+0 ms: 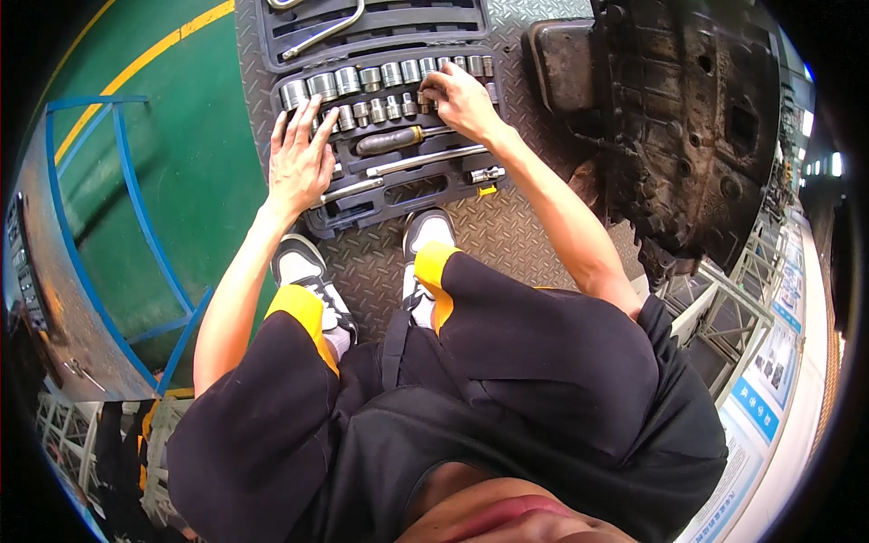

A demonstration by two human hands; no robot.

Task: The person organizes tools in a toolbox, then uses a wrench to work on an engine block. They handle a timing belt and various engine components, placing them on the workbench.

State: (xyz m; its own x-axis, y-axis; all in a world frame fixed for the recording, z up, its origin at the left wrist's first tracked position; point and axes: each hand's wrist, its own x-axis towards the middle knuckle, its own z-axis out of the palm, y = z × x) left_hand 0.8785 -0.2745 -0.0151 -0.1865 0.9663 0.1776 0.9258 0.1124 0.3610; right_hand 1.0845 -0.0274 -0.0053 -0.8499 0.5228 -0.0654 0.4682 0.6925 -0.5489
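A dark grey socket set case [339, 219] lies unfolded on the metal plate floor by my feet. Two rows of silver sockets [347, 81] fill its upper part. My left hand [303, 163] rests with spread fingers over the left end of the rows. At the right side, my right hand [463, 104] has its fingers bent and pinched on a small socket in the lower row; the fingers partly hide it. Below the rows sit a dark-handled driver [389, 141], a long silver bar [425, 160] and a short extension bar [353, 191].
A large, dirty engine or gearbox assembly [688, 118] stands to the right of the case. The case lid [389, 27] holds a bent silver handle [324, 34]. Left are a green floor [181, 109] and a blue-framed metal stand [136, 172]. My shoes [303, 262] are close to the case.
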